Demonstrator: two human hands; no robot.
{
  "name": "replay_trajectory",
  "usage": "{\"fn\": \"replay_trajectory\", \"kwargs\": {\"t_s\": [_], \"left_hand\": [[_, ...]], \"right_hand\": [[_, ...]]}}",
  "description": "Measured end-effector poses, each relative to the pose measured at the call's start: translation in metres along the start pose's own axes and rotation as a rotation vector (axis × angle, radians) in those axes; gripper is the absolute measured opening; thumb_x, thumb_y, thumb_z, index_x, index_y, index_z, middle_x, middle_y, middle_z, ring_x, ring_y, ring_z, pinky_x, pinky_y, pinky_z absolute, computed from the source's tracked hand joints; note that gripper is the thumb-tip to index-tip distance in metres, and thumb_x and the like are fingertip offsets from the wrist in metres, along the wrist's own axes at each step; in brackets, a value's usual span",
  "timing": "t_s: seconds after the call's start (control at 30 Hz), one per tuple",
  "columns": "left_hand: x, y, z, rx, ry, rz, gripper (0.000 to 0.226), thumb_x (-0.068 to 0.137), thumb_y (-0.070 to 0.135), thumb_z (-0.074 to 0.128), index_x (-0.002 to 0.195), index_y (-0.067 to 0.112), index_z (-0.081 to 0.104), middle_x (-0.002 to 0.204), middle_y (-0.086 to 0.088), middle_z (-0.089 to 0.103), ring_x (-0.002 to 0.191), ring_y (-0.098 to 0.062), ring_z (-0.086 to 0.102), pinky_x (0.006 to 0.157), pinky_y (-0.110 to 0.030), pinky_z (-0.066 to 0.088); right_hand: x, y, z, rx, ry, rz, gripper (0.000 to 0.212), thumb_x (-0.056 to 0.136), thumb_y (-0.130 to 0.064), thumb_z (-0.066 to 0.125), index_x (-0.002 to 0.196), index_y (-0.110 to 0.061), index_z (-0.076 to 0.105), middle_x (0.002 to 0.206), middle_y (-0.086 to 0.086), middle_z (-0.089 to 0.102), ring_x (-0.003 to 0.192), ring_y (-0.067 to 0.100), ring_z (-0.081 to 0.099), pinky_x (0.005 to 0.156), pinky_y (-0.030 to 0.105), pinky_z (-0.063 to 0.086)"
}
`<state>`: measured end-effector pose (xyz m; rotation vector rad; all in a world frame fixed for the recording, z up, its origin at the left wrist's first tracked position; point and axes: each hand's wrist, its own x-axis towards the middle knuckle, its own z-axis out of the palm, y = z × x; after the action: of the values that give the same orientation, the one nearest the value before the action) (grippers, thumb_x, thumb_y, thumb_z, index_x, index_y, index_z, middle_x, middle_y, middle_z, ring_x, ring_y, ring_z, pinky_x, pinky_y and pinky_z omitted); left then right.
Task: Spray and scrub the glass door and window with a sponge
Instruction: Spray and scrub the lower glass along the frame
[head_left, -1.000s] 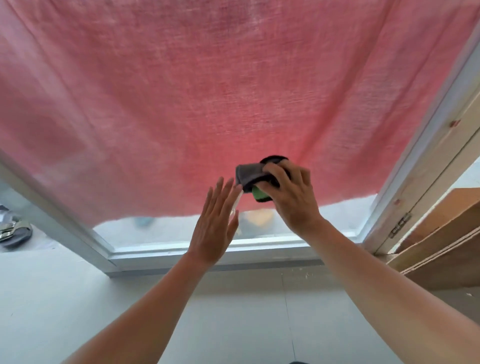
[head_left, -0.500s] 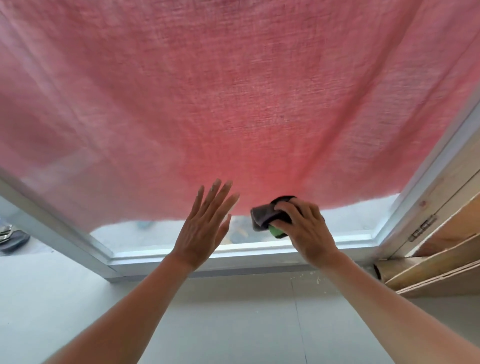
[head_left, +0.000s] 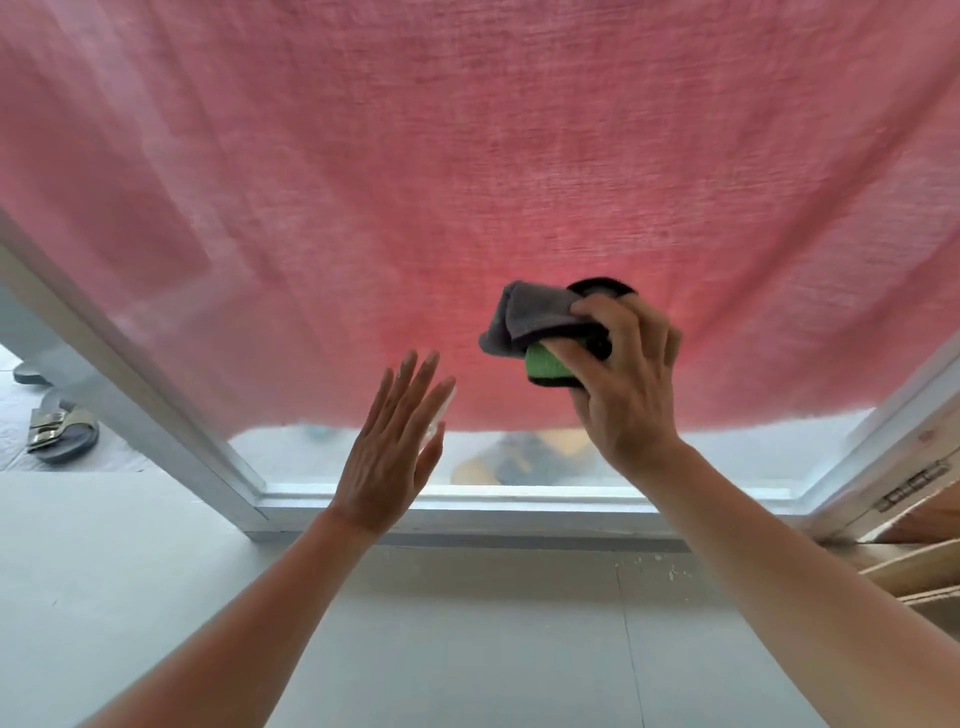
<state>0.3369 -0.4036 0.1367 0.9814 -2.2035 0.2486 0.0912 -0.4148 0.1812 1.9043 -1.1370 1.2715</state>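
Your right hand (head_left: 626, 395) is sliding higher up the clear glass door pane (head_left: 753, 457), fingers curling around the green-and-black sponge (head_left: 545, 366) and grey cloth (head_left: 524, 317) protruding leftward; your left hand (head_left: 387, 457) is resting flat, empty.

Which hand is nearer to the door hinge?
Right. The right hand, holding the sponge, is up and to the left of the hinge; the left hand, flat at the glass, is farther left, beyond the right hand.
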Motion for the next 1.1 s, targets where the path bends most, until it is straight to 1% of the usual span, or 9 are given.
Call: {"fn": "replay_trajectory", "kwargs": {"t_s": [0.1, 0.2, 0.37, 0.47, 0.53, 0.6, 0.83, 0.97, 1.1], "left_hand": [[-0.004, -0.001, -0.001, -0.010, -0.027, 0.006, 0.063, 0.090, -0.001, 0.061, 0.144, 0.005, 0.029, 0.152, -0.023, 0.027, 0.143, -0.040, 0.021, 0.113, -0.057, 0.025], [-0.006, 0.001, -0.003, -0.019, -0.064, -0.009, 0.062, 0.091, 0.001, 0.060, 0.145, 0.005, 0.029, 0.153, -0.023, 0.026, 0.144, -0.039, 0.019, 0.113, -0.057, 0.025], [-0.008, 0.010, -0.012, -0.049, -0.081, -0.061, 0.061, 0.094, 0.003, 0.056, 0.147, 0.007, 0.027, 0.155, -0.017, 0.026, 0.145, -0.034, 0.018, 0.113, -0.056, 0.027], [-0.010, 0.025, -0.024, -0.116, -0.071, -0.117, 0.056, 0.097, 0.011, 0.050, 0.148, 0.012, 0.026, 0.149, -0.009, 0.038, 0.135, -0.027, 0.041, 0.102, -0.044, 0.045], [-0.007, 0.039, -0.038, -0.166, -0.072, -0.210, 0.058, 0.097, 0.018, 0.049, 0.148, 0.020, 0.023, 0.136, -0.008, 0.049, 0.100, -0.025, 0.064, 0.072, -0.037, 0.056], [-0.006, 0.051, -0.050, -0.189, -0.071, -0.274, 0.060, 0.096, 0.020, 0.051, 0.148, 0.025, 0.021, 0.130, -0.007, 0.054, 0.080, -0.023, 0.068, 0.059, -0.035, 0.052], [-0.011, 0.093, -0.105, -0.309, -0.008, -0.348, 0.062, 0.093, 0.017, 0.055, 0.145, 0.030, 0.027, 0.135, -0.009, 0.055, 0.076, -0.020, 0.070, 0.065, -0.042, 0.057], [-0.018, 0.124, -0.141, -0.373, 0.049, -0.320, 0.060, 0.090, 0.014, 0.055, 0.143, 0.029, 0.032, 0.126, -0.011, 0.059, 0.067, -0.013, 0.060, 0.066, -0.034, 0.051], [-0.036, 0.156, -0.172, -0.419, 0.128, -0.242, 0.059, 0.089, 0.012, 0.057, 0.142, 0.025, 0.034, 0.118, -0.014, 0.063, 0.065, -0.013, 0.061, 0.062, -0.033, 0.052]], "right_hand": [[-0.040, -0.010, 0.015, -0.013, -0.253, -0.098, 0.035, 0.068, -0.011, 0.078, 0.097, -0.026, 0.066, 0.124, 0.001, 0.045, 0.113, 0.030, 0.041, 0.085, 0.041, 0.032], [-0.074, -0.022, 0.020, 0.001, -0.520, -0.061, 0.041, 0.059, -0.006, 0.082, 0.093, -0.024, 0.069, 0.121, 0.000, 0.045, 0.111, 0.029, 0.044, 0.086, 0.040, 0.035], [-0.074, -0.042, 0.004, 0.064, -0.676, 0.127, 0.045, 0.060, -0.005, 0.083, 0.098, -0.024, 0.070, 0.115, 0.004, 0.055, 0.102, 0.028, 0.044, 0.075, 0.040, 0.045], [-0.056, -0.051, -0.017, 0.094, -0.694, 0.200, 0.053, 0.062, -0.005, 0.079, 0.110, -0.022, 0.066, 0.120, 0.009, 0.053, 0.101, 0.030, 0.046, 0.077, 0.041, 0.046], [-0.044, -0.058, -0.033, 0.121, -0.693, 0.241, 0.054, 0.063, -0.004, 0.077, 0.113, -0.019, 0.064, 0.122, 0.013, 0.052, 0.101, 0.033, 0.049, 0.080, 0.043, 0.049], [-0.034, -0.066, -0.051, 0.119, -0.678, 0.265, 0.055, 0.065, -0.005, 0.076, 0.118, -0.017, 0.062, 0.123, 0.015, 0.052, 0.102, 0.036, 0.050, 0.081, 0.044, 0.052], [-0.009, -0.115, -0.135, -0.011, -0.534, 0.401, 0.050, 0.077, -0.013, 0.072, 0.125, -0.019, 0.060, 0.123, 0.011, 0.053, 0.106, 0.032, 0.047, 0.072, 0.038, 0.053], [-0.006, -0.145, -0.189, -0.083, -0.440, 0.423, 0.047, 0.079, -0.015, 0.071, 0.124, -0.021, 0.061, 0.120, 0.009, 0.053, 0.104, 0.030, 0.047, 0.069, 0.035, 0.051], [-0.005, -0.167, -0.234, -0.105, -0.379, 0.407, 0.046, 0.081, -0.016, 0.070, 0.126, -0.021, 0.060, 0.121, 0.010, 0.052, 0.105, 0.030, 0.046, 0.072, 0.037, 0.052]]}}
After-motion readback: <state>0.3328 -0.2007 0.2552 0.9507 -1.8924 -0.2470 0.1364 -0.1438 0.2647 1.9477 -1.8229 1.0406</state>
